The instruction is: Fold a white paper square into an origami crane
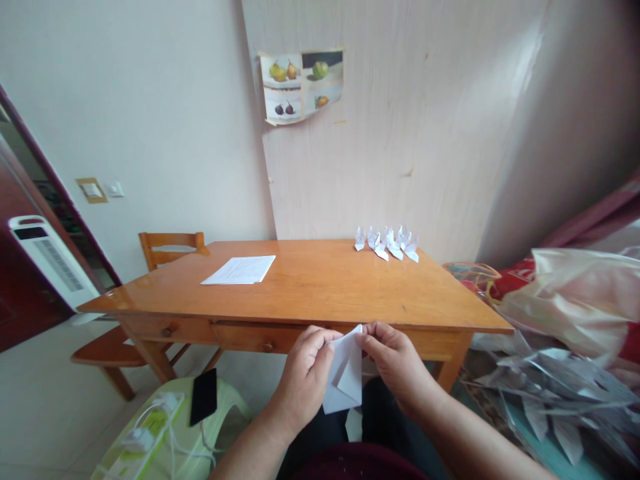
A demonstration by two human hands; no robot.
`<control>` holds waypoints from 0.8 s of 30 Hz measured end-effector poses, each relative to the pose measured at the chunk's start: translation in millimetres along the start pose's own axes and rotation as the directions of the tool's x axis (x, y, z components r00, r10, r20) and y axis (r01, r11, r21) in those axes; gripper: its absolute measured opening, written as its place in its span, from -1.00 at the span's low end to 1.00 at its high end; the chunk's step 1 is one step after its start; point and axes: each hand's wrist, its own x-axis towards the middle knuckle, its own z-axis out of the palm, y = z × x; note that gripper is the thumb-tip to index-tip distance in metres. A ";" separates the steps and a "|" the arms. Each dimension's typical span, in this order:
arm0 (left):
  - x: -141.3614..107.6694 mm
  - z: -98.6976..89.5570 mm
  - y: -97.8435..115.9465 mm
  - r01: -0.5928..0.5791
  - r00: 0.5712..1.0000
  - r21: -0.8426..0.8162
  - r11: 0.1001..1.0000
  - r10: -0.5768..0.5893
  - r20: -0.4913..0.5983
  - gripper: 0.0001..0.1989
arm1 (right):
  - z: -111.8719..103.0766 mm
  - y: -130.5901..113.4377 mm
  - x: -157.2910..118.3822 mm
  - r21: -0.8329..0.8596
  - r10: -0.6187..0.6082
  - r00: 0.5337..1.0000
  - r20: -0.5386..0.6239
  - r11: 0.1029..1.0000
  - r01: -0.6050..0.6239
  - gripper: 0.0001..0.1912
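Note:
A folded sheet of white paper (345,380) is held up in front of the table's near edge, above my lap. My left hand (310,373) pinches its upper left edge between thumb and fingers. At the upper right corner, my right hand (390,353) grips the paper between thumb and forefinger. A triangular flap with a diagonal crease shows on the paper's near face. Several folded paper figures (383,243) stand grouped at the back right of the wooden table (310,287). A stack of printed paper sheets (240,270) lies on the table's left part.
A light green stool (227,400) at the lower left carries a black phone (203,397) and a power strip (145,433) with cables. Plastic bags (575,293) and a heap of folded papers (565,387) are on the right. Behind the table stands a wooden chair (170,241).

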 end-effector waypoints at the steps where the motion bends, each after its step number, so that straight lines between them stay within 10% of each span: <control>1: 0.0 -0.3 -0.3 -0.004 1.000 0.008 1.000 0.004 0.002 -0.76 | -0.2 1.6 0.3 0.005 -0.003 1.000 0.001 1.000 0.003 -0.64; 24: -7.7 7.5 8.1 -0.084 0.991 0.295 0.952 0.112 -0.079 -0.81 | -4.1 17.7 -2.0 -0.006 -0.127 0.992 0.001 0.992 0.127 -0.64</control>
